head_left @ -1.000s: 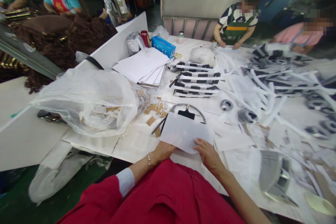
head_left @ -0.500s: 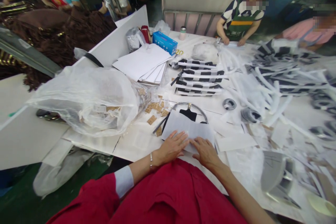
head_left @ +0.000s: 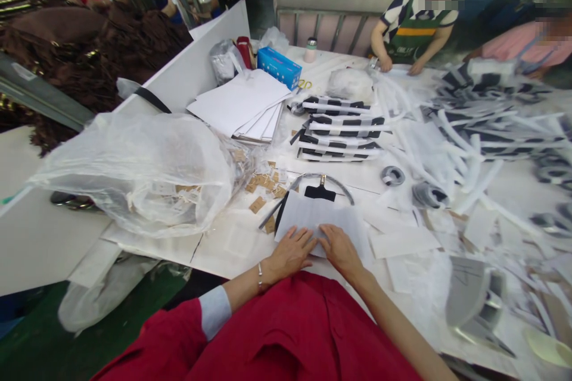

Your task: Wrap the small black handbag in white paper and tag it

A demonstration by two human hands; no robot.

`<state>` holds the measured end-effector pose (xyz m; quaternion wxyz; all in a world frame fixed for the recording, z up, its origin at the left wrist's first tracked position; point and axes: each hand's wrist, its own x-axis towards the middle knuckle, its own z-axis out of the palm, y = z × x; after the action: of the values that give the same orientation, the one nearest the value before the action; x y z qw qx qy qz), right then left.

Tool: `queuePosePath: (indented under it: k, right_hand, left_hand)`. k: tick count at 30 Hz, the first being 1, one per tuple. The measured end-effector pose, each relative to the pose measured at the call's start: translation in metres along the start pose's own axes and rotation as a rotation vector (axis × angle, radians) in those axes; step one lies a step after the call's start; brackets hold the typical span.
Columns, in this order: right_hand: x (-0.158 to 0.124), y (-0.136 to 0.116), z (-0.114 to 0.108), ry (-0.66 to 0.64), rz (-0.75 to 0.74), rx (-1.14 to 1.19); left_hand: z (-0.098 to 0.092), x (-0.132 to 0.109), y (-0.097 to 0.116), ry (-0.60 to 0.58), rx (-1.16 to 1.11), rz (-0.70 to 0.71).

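Observation:
In front of me a translucent white sheet (head_left: 308,209) covers most of a black bag (head_left: 280,214). The bag's black flap with a gold clasp (head_left: 320,189) shows above the sheet, and its wrapped handle (head_left: 342,183) arches behind. My left hand (head_left: 292,250) lies flat on the sheet's near part, fingers stretched out. Beside it my right hand (head_left: 339,247) rests on the sheet too, its fingers extended and slightly bent. The bag's near side is hidden under the sheet and my hands.
A clear plastic bag (head_left: 134,161) with tags lies left, brown tags (head_left: 258,205) scattered beside it. Behind are white sheets (head_left: 241,101), a blue box (head_left: 279,67) and wrapped black bags (head_left: 339,146). Grey rolls (head_left: 393,176) and strips lie right. A co-worker (head_left: 411,30) stands across the table.
My right hand has shifted a little to the left and away from me over the sheet, closer to my left hand. The left hand has hardly moved.

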<state>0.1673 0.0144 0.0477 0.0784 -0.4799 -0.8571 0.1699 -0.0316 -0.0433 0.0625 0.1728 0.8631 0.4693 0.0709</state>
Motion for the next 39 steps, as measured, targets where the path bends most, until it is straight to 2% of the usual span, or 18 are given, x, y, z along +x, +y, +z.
queuePosePath:
  k: [4,8,17,23,27,32,39]
  right_hand:
    - [0.006,0.001,0.013,0.032,-0.001,-0.041]
    - [0.007,0.002,0.015,0.018,0.010,-0.062]
    - [0.013,0.011,0.027,0.058,0.081,0.000]
    - [0.012,0.018,0.034,0.039,0.079,0.047]
    - [0.012,0.017,0.034,0.001,0.064,0.034]
    - [0.014,0.019,0.037,-0.051,0.078,0.022]
    - [0.010,0.030,0.049,0.044,0.088,0.192]
  left_hand:
    - [0.006,0.001,-0.002,0.011,0.012,-0.044]
    - [0.009,0.004,-0.003,0.043,0.016,-0.075]
    - [0.000,0.024,-0.004,0.034,-0.055,-0.166]
    - [-0.005,0.050,-0.013,-0.083,-0.145,-0.273]
    - [0.005,0.063,-0.015,-0.106,-0.164,-0.350]
    - [0.025,0.064,-0.018,-0.062,-0.174,-0.369]
    - [0.032,0.067,-0.024,-0.063,-0.206,-0.424]
